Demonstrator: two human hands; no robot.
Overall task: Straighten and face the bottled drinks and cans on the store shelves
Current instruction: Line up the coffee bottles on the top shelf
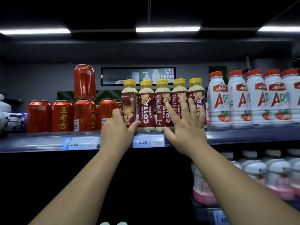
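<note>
Risk of toppling Costa row (146,104) beside left hand (115,129), gripping end bottle (129,101), if twisted hard; right hand (186,127) spread flat, bracing.

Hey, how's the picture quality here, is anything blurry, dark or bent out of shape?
Head view: the strip lights blow out to white; the Costa bottles at centre read fairly sharp; the white AD bottles at right and the price tag smear; the shelf edge bows slightly from the wide lens; below it is mostly dark.
</note>
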